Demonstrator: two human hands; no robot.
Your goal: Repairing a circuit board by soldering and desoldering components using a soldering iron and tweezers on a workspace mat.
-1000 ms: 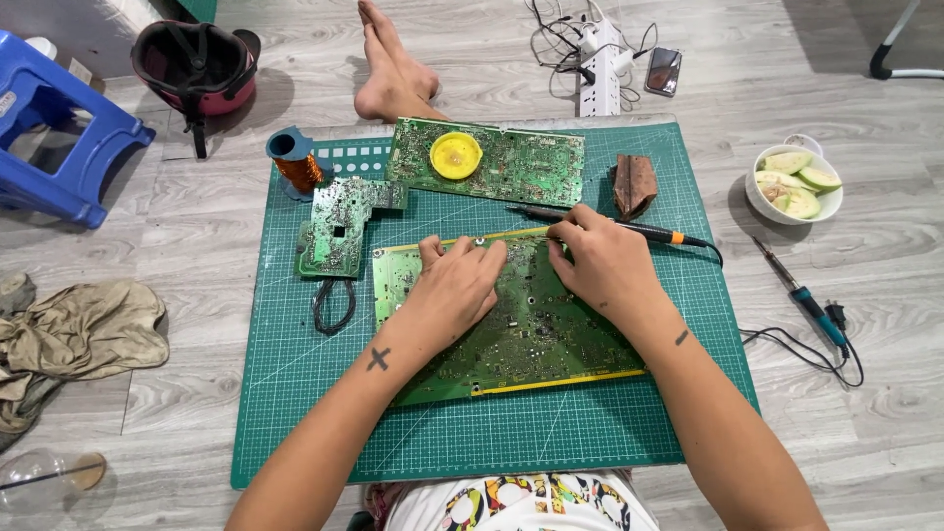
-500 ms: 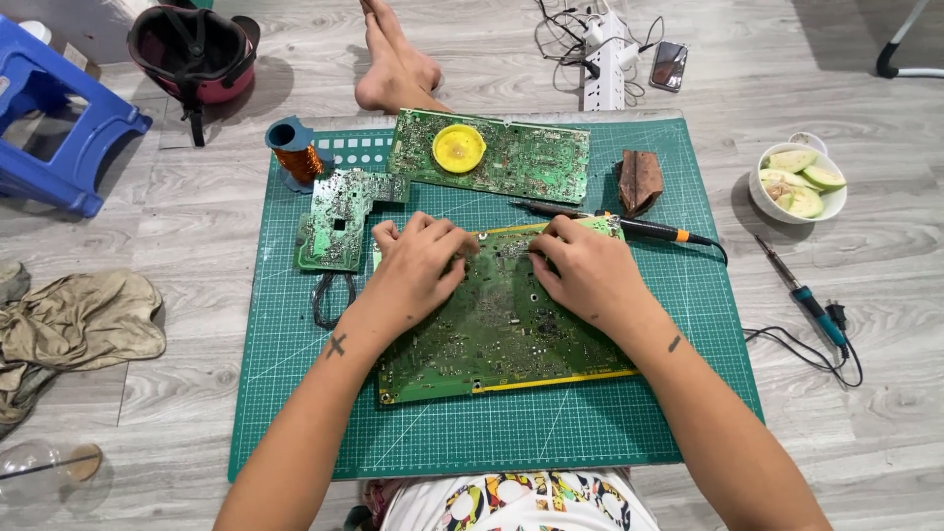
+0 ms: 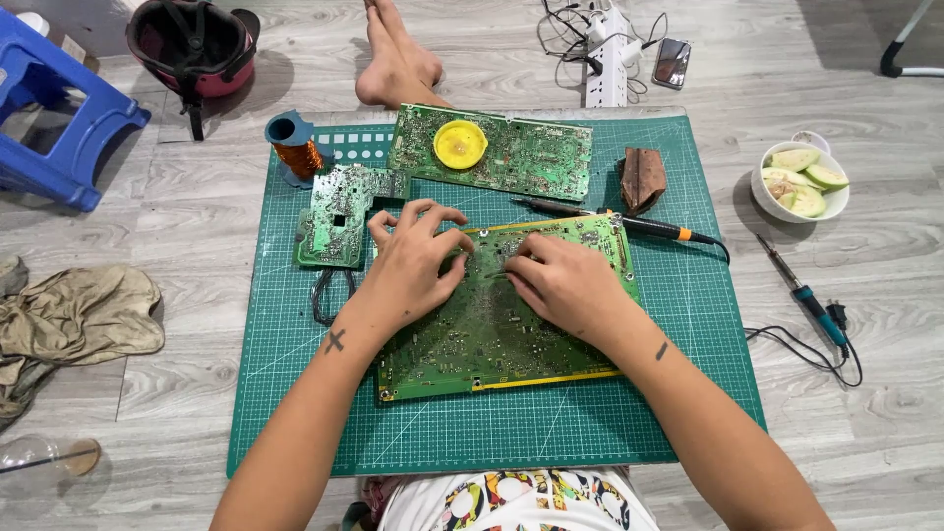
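A large green circuit board (image 3: 492, 334) lies in the middle of a green cutting mat (image 3: 492, 433). My left hand (image 3: 413, 265) rests on the board's upper left part, fingers spread and curled at the far edge. My right hand (image 3: 560, 280) lies on the board's upper middle, fingertips pressed down near its centre. Whether either hand pinches a small part is hidden. A soldering iron with an orange band (image 3: 629, 224) lies on the mat just beyond the board.
A smaller board (image 3: 339, 216), a long board (image 3: 521, 157) with a yellow round tin (image 3: 459, 144), a copper wire spool (image 3: 295, 149) and a brown pad (image 3: 642, 177) sit on the mat. Off it: another iron (image 3: 806, 295), fruit bowl (image 3: 787, 202), power strip (image 3: 608, 69), helmet (image 3: 192, 44), blue stool (image 3: 59, 118), someone's bare feet (image 3: 393, 59).
Both hands have slid over the large board, the left up toward its far left corner, the right toward the centre. The view has shifted slightly.
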